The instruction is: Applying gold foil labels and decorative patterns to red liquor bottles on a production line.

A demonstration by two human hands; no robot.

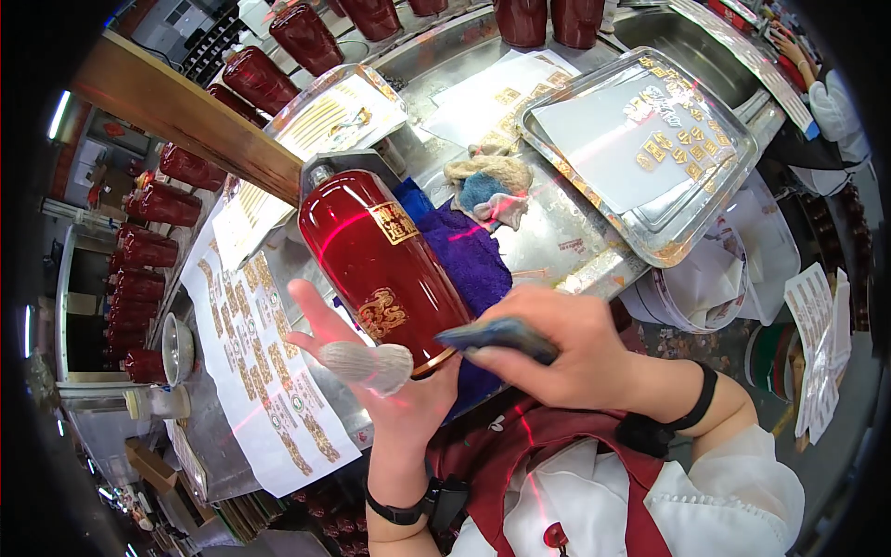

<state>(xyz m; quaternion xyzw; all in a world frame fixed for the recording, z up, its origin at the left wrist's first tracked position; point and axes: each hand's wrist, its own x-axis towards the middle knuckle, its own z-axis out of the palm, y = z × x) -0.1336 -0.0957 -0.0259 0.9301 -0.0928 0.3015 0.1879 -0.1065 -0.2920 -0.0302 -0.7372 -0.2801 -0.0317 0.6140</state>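
Note:
A glossy dark red bottle [376, 251] with gold emblems lies tilted in front of me, its base toward me. It rests by a purple cloth [469, 251]. My left hand [399, 385] is at the base, its fingers stretched apart beside the bottle; one wears a grey knitted finger cover [367, 367]. In my closed right hand [566, 353] is a dark blue-grey pad [506, 338] with a narrow end, perhaps folded cloth. That end is at the bottle's lower right side; whether it touches the glass I cannot tell.
A sheet of gold stickers [306, 408] lies left. A metal tray [668, 251] holds gold pieces at right, with a crumpled rag [492, 190] nearby. A wooden post [186, 111] slants at upper left. Several red bottles [306, 39] stand behind; another person's arm [798, 60] shows far right.

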